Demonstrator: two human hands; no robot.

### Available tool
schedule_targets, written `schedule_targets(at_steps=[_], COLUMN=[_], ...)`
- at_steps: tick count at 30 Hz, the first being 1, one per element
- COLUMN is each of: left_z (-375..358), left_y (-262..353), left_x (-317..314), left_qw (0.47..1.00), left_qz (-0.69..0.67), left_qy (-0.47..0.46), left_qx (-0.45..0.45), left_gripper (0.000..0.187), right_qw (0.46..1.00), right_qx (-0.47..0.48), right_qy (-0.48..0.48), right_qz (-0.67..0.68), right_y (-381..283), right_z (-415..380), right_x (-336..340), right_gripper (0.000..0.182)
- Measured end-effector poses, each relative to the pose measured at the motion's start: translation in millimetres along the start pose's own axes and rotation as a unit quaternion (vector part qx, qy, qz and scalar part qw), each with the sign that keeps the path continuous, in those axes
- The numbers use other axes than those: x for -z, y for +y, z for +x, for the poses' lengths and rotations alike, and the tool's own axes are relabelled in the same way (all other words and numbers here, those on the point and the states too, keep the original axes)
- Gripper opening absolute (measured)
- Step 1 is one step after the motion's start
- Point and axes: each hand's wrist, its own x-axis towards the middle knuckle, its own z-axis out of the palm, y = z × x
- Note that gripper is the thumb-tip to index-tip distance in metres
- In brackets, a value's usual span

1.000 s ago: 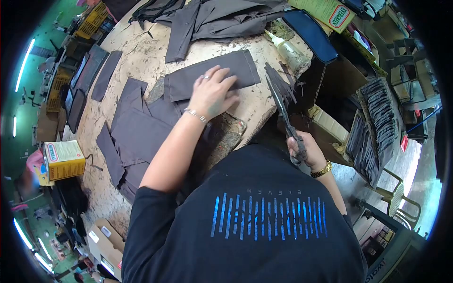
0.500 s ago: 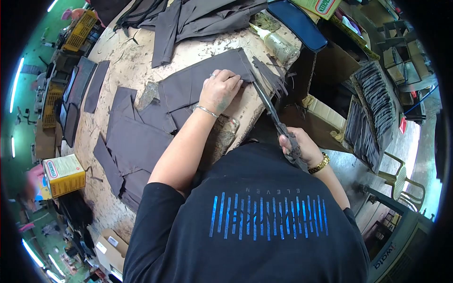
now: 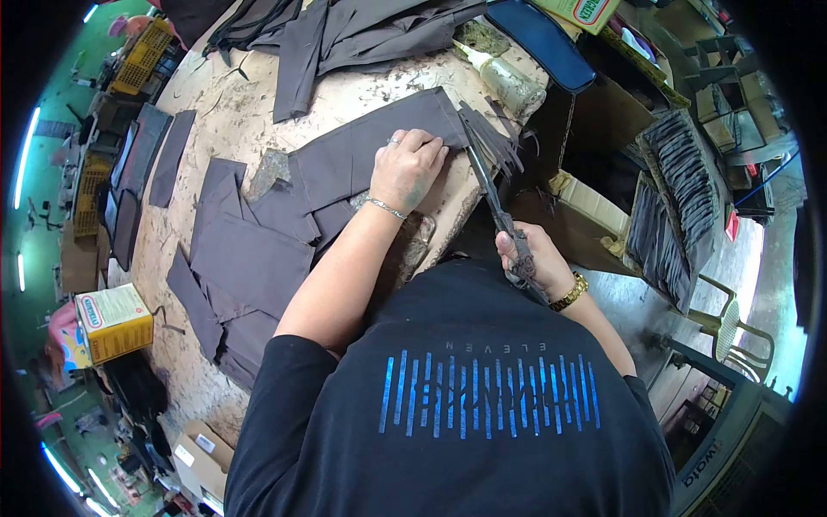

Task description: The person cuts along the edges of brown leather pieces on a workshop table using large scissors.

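Observation:
A dark grey-brown fabric panel (image 3: 362, 138) lies flat on the worktable, its right end near the table edge. My left hand (image 3: 407, 168) rests on that panel with fingers bent and pressed together, gripping its lower edge. Wrapped around the cloth-bound handles of long scissors (image 3: 488, 191) is my right hand (image 3: 538, 258). The scissor blades point up and away, along the panel's right end. Narrow cut strips (image 3: 495, 142) of the same fabric lie just beyond the blades. Whether the blades are fully together is hard to see.
More fabric pieces (image 3: 250, 258) overlap on the worktable (image 3: 224, 129) at left, and a heap (image 3: 370, 34) lies at the far side. A glue bottle (image 3: 508, 79) and a blue phone-like slab (image 3: 551, 47) are at the far right. Boxed stacks (image 3: 685, 189) stand farther right.
My right hand and the scissors have moved forward and slightly left, the blades sliding further along the panel's end. My left hand has shifted a little to the right.

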Motion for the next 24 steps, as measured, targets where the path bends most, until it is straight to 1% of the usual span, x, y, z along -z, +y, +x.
schedule_targets(at_steps=[6, 8, 9, 11, 15, 17, 24], left_z=[0.1, 0.5, 0.4, 0.2, 0.3, 0.1, -2.3], left_y=[-0.7, -1.5, -1.7, -2.0, 0.0, 2.2, 3.4], left_x=[-0.9, -1.1, -1.2, -1.4, 1.5, 4.9, 5.9], left_qw=[1.0, 1.0, 1.0, 1.0, 1.0, 1.0, 0.999], left_qz=[0.0, -0.012, -0.012, -0.017, -0.02, -0.022, -0.035], left_qy=[-0.003, 0.006, 0.007, 0.002, 0.0, -0.01, -0.013], left_qx=[0.004, 0.003, 0.003, 0.003, -0.007, -0.014, -0.019], left_gripper=[0.007, 0.007, 0.007, 0.007, 0.008, 0.009, 0.009], right_qw=[1.0, 0.996, 0.996, 0.992, 0.995, 0.999, 0.998], right_qx=[-0.007, -0.011, -0.011, 0.018, 0.014, -0.015, 0.012], right_qy=[0.005, 0.022, 0.022, 0.048, 0.042, 0.02, 0.028], right_qz=[-0.021, -0.082, -0.082, -0.113, -0.091, -0.048, -0.052], right_y=[0.0, -5.5, -6.2, -6.9, -2.5, -1.0, -0.1], right_z=[0.6, -1.1, -1.7, -3.2, -1.2, 0.8, 9.3], right_x=[0.4, -0.2, -1.1, -2.7, -2.5, 0.4, -1.9], right_gripper=[0.053, 0.052, 0.052, 0.052, 0.053, 0.054, 0.055])
